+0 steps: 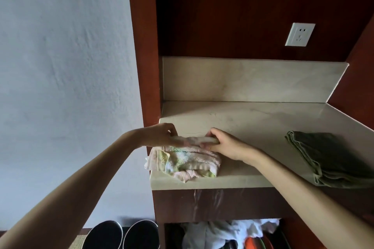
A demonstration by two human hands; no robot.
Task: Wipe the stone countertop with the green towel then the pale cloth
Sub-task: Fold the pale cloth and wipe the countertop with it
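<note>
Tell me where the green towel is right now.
In the head view, the green towel lies folded on the right side of the stone countertop, near its front edge, untouched and apart from the pale cloth that both hands hold at the left.

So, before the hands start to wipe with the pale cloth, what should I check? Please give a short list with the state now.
1. Left hand holds pale cloth: ok, pinches its top edge.
2. Right hand holds it too: ok.
3. Cloth on countertop: ok, but at the front left corner, slightly over the edge.
4. Green towel out of the way: not ok, it lies folded on the right part.
5. Cloth damp or dry: cannot tell.
</note>
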